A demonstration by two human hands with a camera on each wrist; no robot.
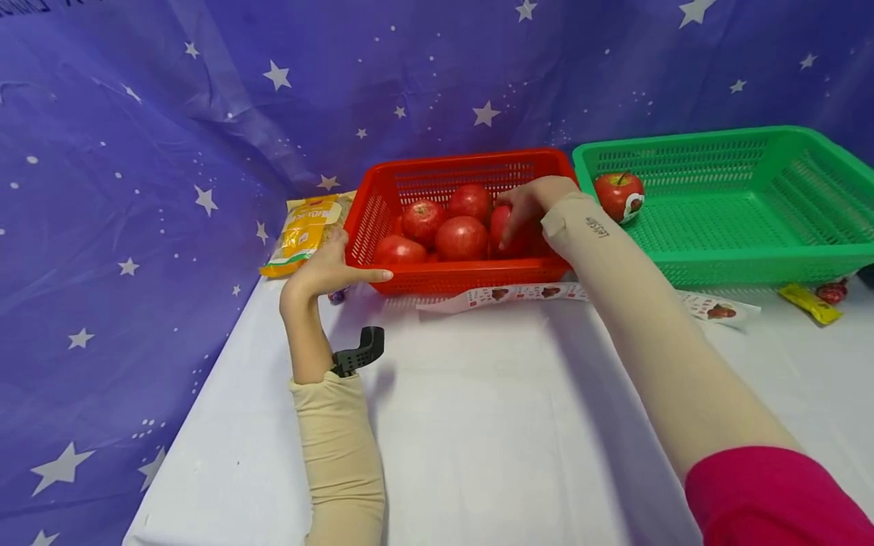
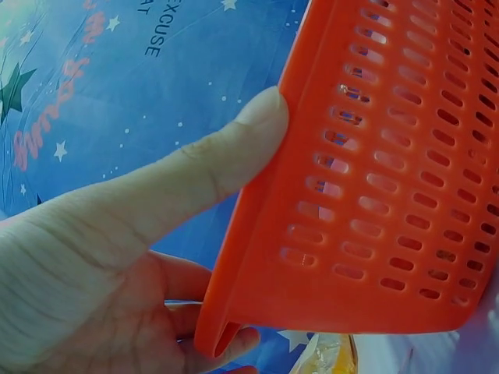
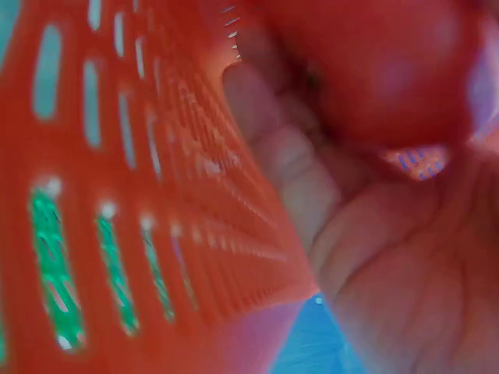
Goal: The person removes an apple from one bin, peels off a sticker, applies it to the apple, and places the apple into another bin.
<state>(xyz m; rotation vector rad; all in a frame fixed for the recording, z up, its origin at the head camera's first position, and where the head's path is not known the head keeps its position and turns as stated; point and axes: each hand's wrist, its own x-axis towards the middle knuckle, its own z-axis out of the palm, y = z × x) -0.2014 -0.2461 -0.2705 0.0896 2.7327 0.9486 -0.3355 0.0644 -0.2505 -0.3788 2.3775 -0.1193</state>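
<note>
Right hand (image 1: 534, 202): fingers curled round an apple (image 1: 498, 224), at the red basket's (image 1: 410, 281) 3 o'clock.
Left hand (image 1: 324, 269): grips that basket at 8 o'clock.
Green basket (image 1: 758, 262): just beside, 3 o'clock, lone apple (image 1: 617, 196) inside.

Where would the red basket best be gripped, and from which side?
For the red basket, probably the left-end rim, coming from outside: it forms a protruding lip to wrap, where the left hand grips, while the green basket crowds the right end.
</note>
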